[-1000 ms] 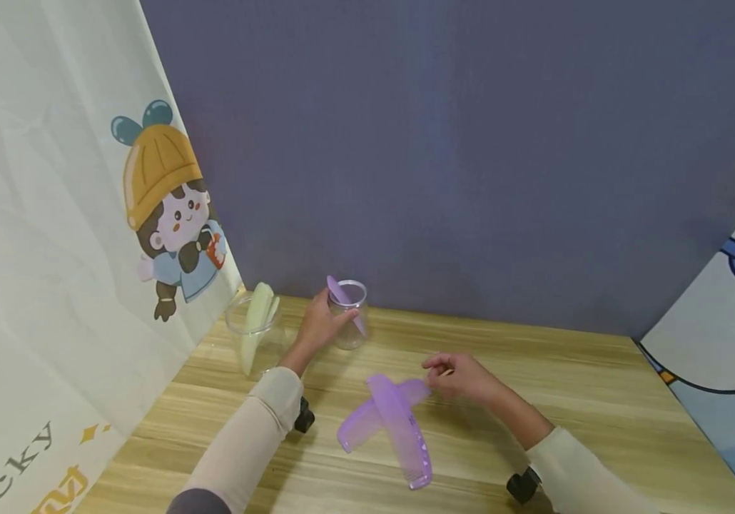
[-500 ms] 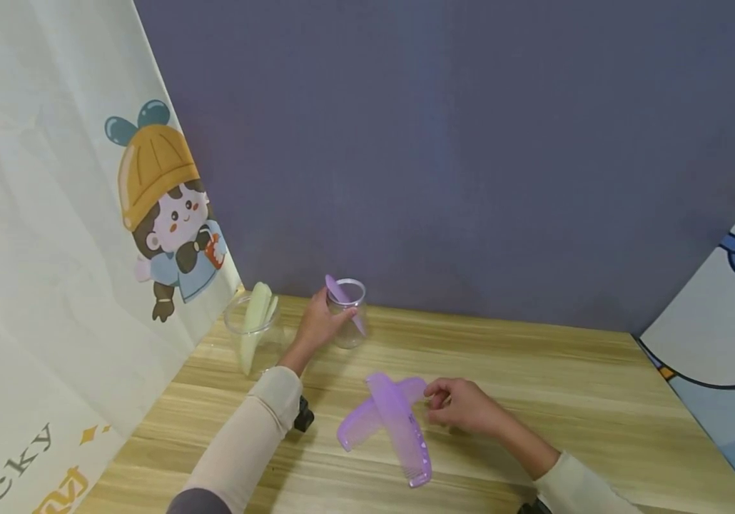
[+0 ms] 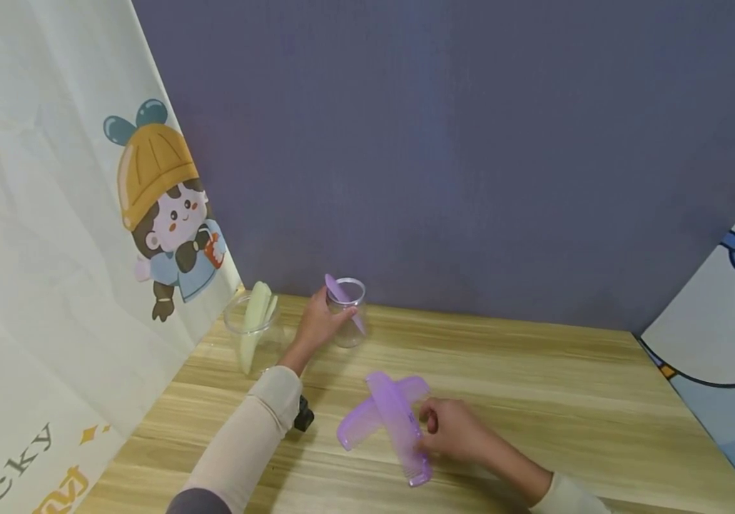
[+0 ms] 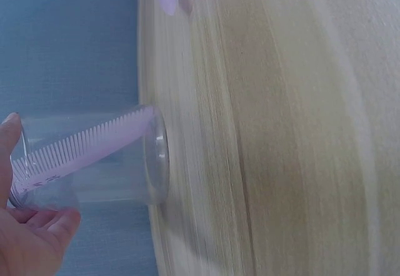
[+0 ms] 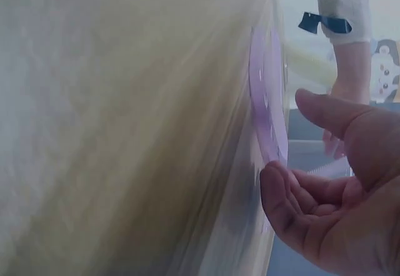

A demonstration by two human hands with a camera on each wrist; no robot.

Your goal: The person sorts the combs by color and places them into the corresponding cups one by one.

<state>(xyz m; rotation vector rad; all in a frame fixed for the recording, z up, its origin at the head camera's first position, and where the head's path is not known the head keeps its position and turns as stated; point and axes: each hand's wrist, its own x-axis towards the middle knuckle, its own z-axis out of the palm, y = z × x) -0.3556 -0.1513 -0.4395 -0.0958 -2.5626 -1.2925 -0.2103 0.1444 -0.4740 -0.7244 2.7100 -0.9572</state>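
Fingers and thumb of my left hand (image 3: 320,325) (image 4: 31,241) grip the upper part of an upright clear jar (image 3: 350,338) (image 4: 122,192). A purple comb (image 3: 337,288) (image 4: 94,148) leans inside it. Two purple combs lie crossed on the table, the upper one (image 3: 394,417) across the lower one (image 3: 360,425). My right hand (image 3: 457,432) (image 5: 350,207) is at the right edge of the upper comb, fingers bent and thumb apart from them, with a fingertip at the comb's edge in the right wrist view; contact is unclear.
At the left back of the wooden table (image 3: 534,371), a second clear container (image 3: 229,327) holds pale green pieces (image 3: 257,307). A dark wall (image 3: 438,157) stands behind, with printed sheets at the left (image 3: 53,235) and right (image 3: 714,321).
My right hand has moved toward the front of the table, from the far end of the crossed combs to the upper comb's right edge. The left hand and its jar have stayed in place.
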